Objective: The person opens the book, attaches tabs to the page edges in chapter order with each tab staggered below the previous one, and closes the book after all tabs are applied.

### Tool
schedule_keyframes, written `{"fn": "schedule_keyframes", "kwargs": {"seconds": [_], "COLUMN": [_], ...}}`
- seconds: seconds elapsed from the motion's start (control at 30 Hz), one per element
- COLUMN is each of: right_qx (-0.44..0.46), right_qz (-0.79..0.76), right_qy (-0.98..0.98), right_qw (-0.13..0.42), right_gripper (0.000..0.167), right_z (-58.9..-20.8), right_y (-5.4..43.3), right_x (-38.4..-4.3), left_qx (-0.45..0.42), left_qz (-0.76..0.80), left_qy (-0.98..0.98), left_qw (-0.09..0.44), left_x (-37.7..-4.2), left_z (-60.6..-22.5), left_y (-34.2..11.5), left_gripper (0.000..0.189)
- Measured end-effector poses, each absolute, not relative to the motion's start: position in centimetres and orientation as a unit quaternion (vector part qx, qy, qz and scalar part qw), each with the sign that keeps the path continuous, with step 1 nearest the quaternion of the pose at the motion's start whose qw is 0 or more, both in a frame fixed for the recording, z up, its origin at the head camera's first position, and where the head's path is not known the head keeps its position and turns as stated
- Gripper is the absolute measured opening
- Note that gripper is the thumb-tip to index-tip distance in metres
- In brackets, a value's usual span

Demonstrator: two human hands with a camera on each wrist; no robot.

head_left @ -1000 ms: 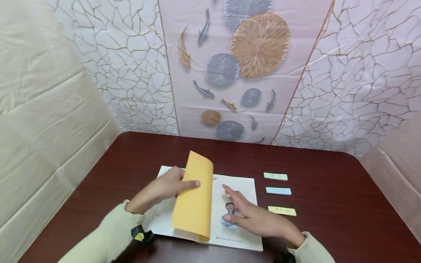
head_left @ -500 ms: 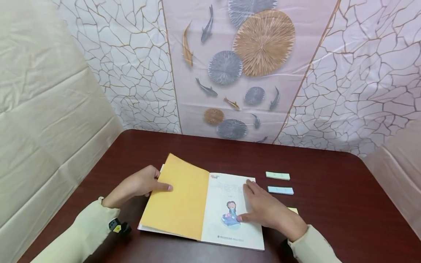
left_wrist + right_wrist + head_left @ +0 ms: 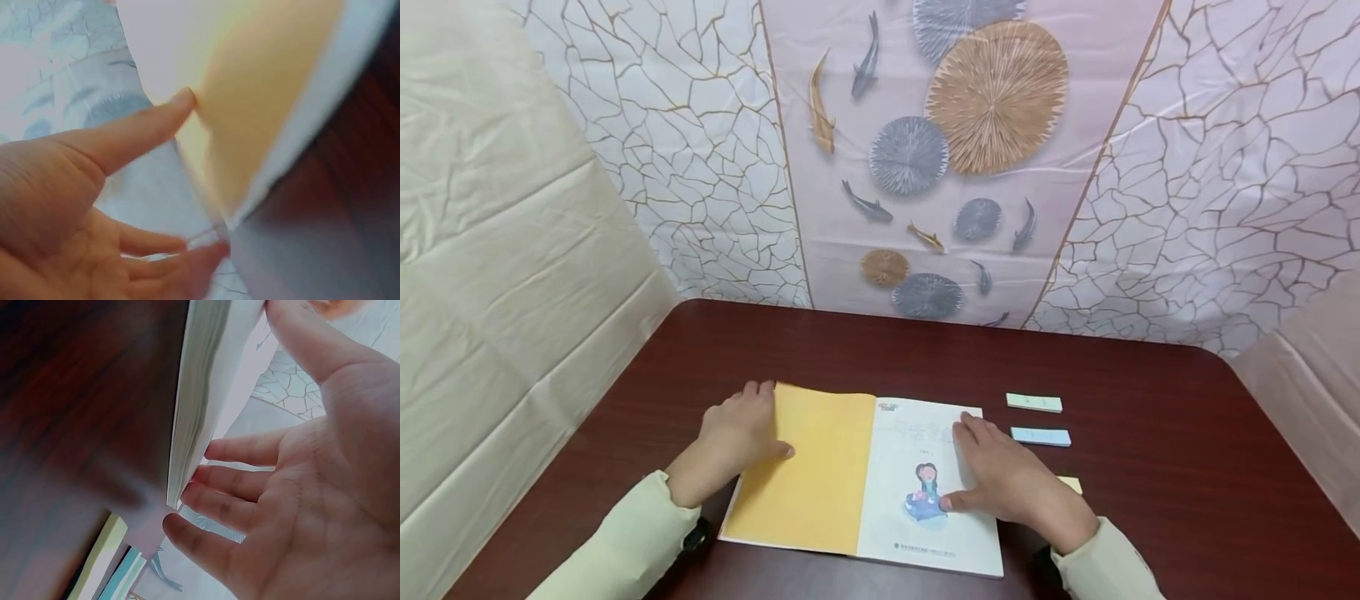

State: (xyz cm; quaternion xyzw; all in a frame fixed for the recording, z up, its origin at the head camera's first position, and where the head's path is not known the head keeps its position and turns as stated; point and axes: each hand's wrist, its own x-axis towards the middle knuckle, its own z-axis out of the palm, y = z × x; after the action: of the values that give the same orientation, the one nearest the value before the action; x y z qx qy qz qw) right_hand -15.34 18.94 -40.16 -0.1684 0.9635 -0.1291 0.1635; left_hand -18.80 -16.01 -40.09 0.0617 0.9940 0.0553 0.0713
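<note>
An open book lies on the dark table, with a plain yellow page on its left and a white page bearing a drawn figure on its right. My left hand lies at the book's left edge. Its thumb touches the yellow page and its fingers stretch along the outer edge, as the left wrist view also shows on the yellow sheet. On the right page rests my right hand, fingers extended near the edge. The thick page block shows beside the fingers in the right wrist view.
To the right of the book lie a green sticky-note pad, a blue pad and a yellow pad, the last partly hidden by the right hand. A patterned cloth hangs behind the table.
The yellow page, held raised by the left hand, has swung over to the left and now lies nearly flat. The right hand has moved rightward and settled on the white page.
</note>
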Motion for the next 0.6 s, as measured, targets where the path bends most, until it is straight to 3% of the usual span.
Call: {"fn": "schedule_keyframes", "kwargs": {"seconds": [0.07, 0.13, 0.23, 0.37, 0.6], "right_qx": [-0.171, -0.173, -0.170, -0.163, -0.171], "right_qz": [-0.126, -0.127, -0.132, -0.145, -0.177], "right_qy": [0.964, 0.964, 0.964, 0.963, 0.955], "right_qw": [0.161, 0.159, 0.159, 0.160, 0.168], "right_gripper": [0.106, 0.106, 0.106, 0.106, 0.108], "right_z": [-40.1, -40.1, -40.2, -40.4, -40.7], "right_y": [18.9, 18.9, 19.0, 19.2, 19.5], "right_x": [-15.3, -15.4, -15.4, -15.3, -15.4], "left_qx": [0.091, 0.133, 0.213, 0.283, 0.258], "left_qz": [0.056, 0.088, 0.160, 0.198, 0.144], "left_qy": [0.993, 0.986, 0.959, 0.922, 0.925], "left_qw": [0.048, 0.049, 0.097, 0.177, 0.238], "left_x": [-18.5, -18.1, -17.5, -16.8, -16.5], "left_z": [-39.9, -39.6, -39.1, -39.0, -39.1], "left_y": [-15.3, -14.5, -13.0, -11.0, -9.1], "left_gripper": [0.106, 0.104, 0.097, 0.102, 0.110]}}
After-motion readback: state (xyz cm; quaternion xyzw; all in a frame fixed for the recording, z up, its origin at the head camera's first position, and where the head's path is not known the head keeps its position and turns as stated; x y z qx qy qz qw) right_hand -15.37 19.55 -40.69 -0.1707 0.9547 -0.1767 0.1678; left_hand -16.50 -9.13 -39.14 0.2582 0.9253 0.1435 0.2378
